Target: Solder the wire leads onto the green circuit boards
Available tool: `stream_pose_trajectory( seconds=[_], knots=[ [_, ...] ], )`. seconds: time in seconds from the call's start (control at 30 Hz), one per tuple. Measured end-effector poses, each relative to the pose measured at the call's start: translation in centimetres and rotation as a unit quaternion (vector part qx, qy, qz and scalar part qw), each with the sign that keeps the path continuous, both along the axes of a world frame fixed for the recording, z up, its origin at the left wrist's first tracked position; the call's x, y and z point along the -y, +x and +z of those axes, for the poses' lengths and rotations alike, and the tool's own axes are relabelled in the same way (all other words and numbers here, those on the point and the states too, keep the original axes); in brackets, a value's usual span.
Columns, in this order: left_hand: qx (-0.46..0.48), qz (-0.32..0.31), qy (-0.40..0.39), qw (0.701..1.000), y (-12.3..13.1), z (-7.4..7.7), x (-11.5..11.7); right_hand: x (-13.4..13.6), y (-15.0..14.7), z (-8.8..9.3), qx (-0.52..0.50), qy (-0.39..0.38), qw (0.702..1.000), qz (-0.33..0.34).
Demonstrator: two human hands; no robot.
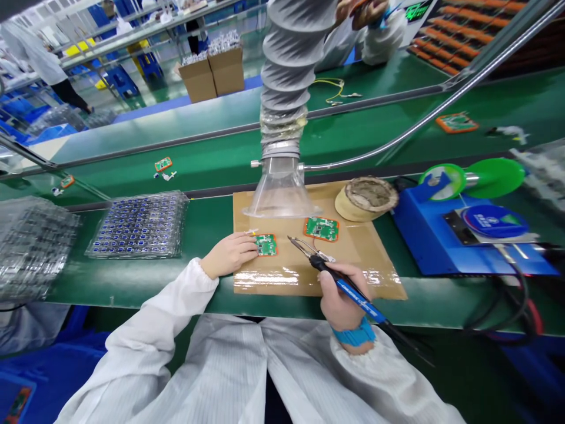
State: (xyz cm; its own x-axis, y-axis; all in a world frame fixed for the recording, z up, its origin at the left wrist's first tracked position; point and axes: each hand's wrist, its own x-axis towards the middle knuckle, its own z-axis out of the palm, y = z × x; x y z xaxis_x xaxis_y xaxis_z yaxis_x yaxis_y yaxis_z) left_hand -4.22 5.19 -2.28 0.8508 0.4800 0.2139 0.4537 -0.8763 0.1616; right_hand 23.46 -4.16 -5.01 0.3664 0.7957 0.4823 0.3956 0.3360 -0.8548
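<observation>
My left hand [233, 253] has its fingers on the left edge of a green circuit board [266, 245] with an orange rim, which lies on the cardboard sheet [273, 281]. A small white connector shows at its fingertips. In my right hand [343, 294] is a blue and black soldering iron [353, 290], held like a pen. Its tip points up and left, a little to the right of that board and apart from it. Behind the iron lies a second circuit board [322, 229], with a small white part on a wire beside my right fingers.
A clear fume hood [282, 191] on a grey hose hangs over the cardboard. At right stand a round pot [366, 199] and a blue soldering machine [428, 235] with a green reel. Plastic trays [139, 227] stack at left. Boards lie on the green belt [212, 162] behind.
</observation>
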Motion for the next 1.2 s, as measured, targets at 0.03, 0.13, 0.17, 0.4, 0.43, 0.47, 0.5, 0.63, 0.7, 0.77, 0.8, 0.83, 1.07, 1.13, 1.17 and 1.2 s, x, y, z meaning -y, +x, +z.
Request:
stream_pose_trajectory(
  seconds=[0.03,0.13,0.17,0.4,0.43,0.47,0.5,0.63,0.7,0.77,0.8,0.83,1.07,1.13,1.17,1.2],
  knots=[
    [0.008,-0.010,0.004,1.000,0.1,-0.2,-0.3,0.0,-0.1,0.2,0.003,-0.004,1.000,0.001],
    [0.011,-0.021,0.037,0.999,0.5,-0.4,-0.5,-0.2,-0.5,0.5,0.005,-0.033,0.999,0.014],
    [0.007,-0.016,0.054,0.998,0.6,-0.3,-0.3,-0.3,-0.7,0.6,0.003,-0.046,0.999,0.019],
    [-0.106,0.098,0.040,0.989,1.6,1.4,1.9,-1.0,-1.4,-0.2,-0.033,-0.076,0.996,0.025],
    [-0.114,0.113,0.014,0.987,1.8,1.5,2.2,-1.0,-1.4,-0.3,-0.033,-0.075,0.996,0.027],
    [-0.117,0.129,-0.011,0.985,1.9,1.5,2.4,-1.0,-1.3,-0.4,-0.034,-0.074,0.996,0.030],
    [-0.118,0.146,-0.033,0.982,2.1,1.4,2.5,-1.0,-1.3,-0.5,-0.037,-0.074,0.996,0.034],
    [-0.128,0.209,-0.056,0.968,2.3,1.3,2.2,-0.9,-1.2,-0.6,-0.050,-0.072,0.996,0.034],
    [-0.132,0.198,-0.045,0.970,2.1,1.4,1.8,-0.9,-1.2,-0.6,-0.049,-0.078,0.995,0.027],
    [-0.128,0.159,-0.028,0.979,1.8,1.6,1.3,-0.9,-1.1,-0.6,-0.044,-0.086,0.995,0.022],
    [-0.125,0.135,-0.016,0.983,1.7,1.6,1.1,-0.9,-1.0,-0.6,-0.041,-0.087,0.995,0.020],
    [-0.124,0.112,-0.004,0.986,1.6,1.6,0.9,-0.9,-1.0,-0.6,-0.038,-0.086,0.995,0.020],
    [-0.095,0.035,0.025,0.995,2.4,0.5,0.0,-0.6,-1.4,-0.6,-0.056,-0.102,0.993,0.010],
    [-0.077,0.037,0.018,0.996,2.8,0.0,-0.2,-0.9,-2.2,-0.2,-0.082,-0.113,0.990,0.026],
    [-0.073,0.046,0.016,0.996,3.0,-0.1,-0.1,-1.0,-2.7,0.1,-0.097,-0.122,0.987,0.047],
    [-0.071,0.057,0.015,0.996,3.2,-0.3,0.0,-1.1,-3.2,0.3,-0.103,-0.130,0.984,0.072]
  ],
)
